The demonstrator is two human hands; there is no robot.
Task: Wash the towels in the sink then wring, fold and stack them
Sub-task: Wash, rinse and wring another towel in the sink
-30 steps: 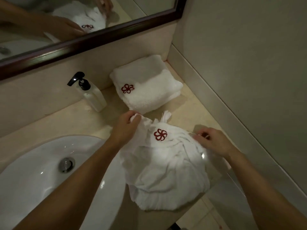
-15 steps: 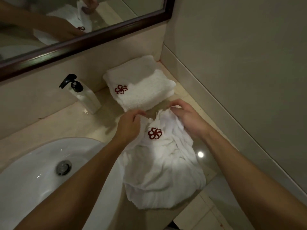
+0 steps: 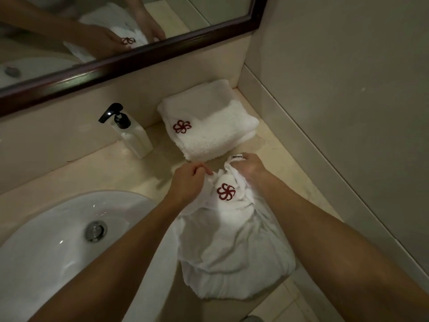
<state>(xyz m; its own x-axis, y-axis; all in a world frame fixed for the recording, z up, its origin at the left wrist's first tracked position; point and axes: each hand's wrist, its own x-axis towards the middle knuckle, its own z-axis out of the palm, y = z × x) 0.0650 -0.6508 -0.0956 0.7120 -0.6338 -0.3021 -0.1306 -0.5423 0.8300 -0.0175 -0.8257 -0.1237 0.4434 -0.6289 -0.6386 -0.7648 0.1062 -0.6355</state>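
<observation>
You are well into the folding stage, as far as this view lets me judge: one folded towel (image 3: 206,126) already lies finished on the countertop (image 3: 97,173) in the back corner, against the backsplash and just beside the right wall, with its red pinwheel-flower emblem (image 3: 181,126) facing up. The towel you are working on (image 3: 232,240) lies crumpled on the counter's front edge, right of the sink (image 3: 46,252), its lower part hanging over the edge; it is neither flat nor squared, so its fold is not yet made. Your left hand (image 3: 188,182) has its fingers curled and pinches the top edge of this towel at its left, and your right hand (image 3: 251,167) grips the bunched top edge at its right, just by the small sewn tag (image 3: 237,156). The two hands sit near each other, with the second red emblem (image 3: 225,192) between and just below them. Going by how the cloth lies, what remains is to spread or straighten it, fold it, and set it on the finished one; whether more towels wait out of view I cannot tell. The basin holds no towel and its drain (image 3: 95,230) shows bare. As for writing, the tag carries a line of dark print, but it is too small to read. The pump soap bottle (image 3: 130,133) standing left of the folded towel shows no legible label. The emblems are the only marking, and they bear no letters.
</observation>
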